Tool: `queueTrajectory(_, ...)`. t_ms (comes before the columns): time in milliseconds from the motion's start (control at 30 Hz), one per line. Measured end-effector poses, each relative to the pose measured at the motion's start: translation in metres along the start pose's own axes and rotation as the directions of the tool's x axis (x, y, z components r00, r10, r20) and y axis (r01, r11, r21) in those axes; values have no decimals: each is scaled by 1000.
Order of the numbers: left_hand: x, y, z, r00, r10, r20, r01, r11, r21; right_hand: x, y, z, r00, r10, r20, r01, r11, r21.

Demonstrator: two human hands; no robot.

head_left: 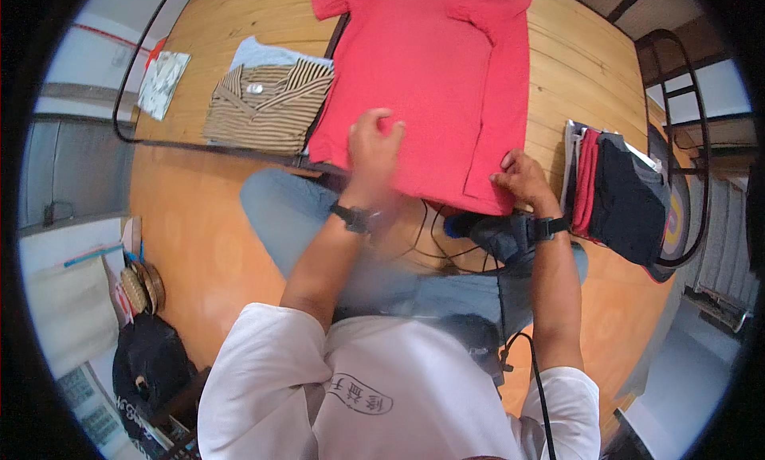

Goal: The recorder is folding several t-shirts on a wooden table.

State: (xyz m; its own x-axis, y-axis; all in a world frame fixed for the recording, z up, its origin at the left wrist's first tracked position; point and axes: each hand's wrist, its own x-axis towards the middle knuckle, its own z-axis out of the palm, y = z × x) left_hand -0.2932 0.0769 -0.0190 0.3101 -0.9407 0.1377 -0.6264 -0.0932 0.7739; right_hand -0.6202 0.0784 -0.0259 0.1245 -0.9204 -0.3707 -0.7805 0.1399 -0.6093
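A red short-sleeved shirt [430, 89] lies spread over the wooden table, its hem towards me and its right side turned inward in a long fold. My left hand [376, 143] is over the lower left of the shirt, thumb and fingers apart, holding nothing. At the lower right corner, near the hem, my right hand [522, 178] has its fingertips on the red cloth; whether they pinch it is not clear. To the left lies a folded brown-and-black striped garment [269, 110], with a light blue cloth [263, 54] beneath and behind it.
Folded dark and red clothes [630, 197] are stacked at the table's right edge. A pale patterned packet or cloth [163, 83] lies far left on the wooden tabletop [586, 60]. Black metal rails [705, 155] rise at both ends. Black cables [439, 245] hang below the near edge.
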Motion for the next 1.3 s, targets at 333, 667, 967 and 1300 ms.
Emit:
queueTrajectory(333, -29, -85, -52, 710, -525, -469, 544, 832, -108, -1, -3, -2, 1000, -20, -13, 20, 997, 79)
queueTrajectory(667, -22, -103, -61, 780, -392, -488, 498, 860, 106, -1, 2, 3, 998, -44, -47, 47, 997, 57)
queueTrajectory(967, -29, -93, -67, 819, -358, -448, 385, 923, -33, -2, 5, 4, 998, -10, -62, 15, 997, 80)
queueTrajectory(1300, -25, -21, -59, 944, 20, -329, -81, 982, -172, -2, 4, 4, 999, -9, -48, 13, 996, 85)
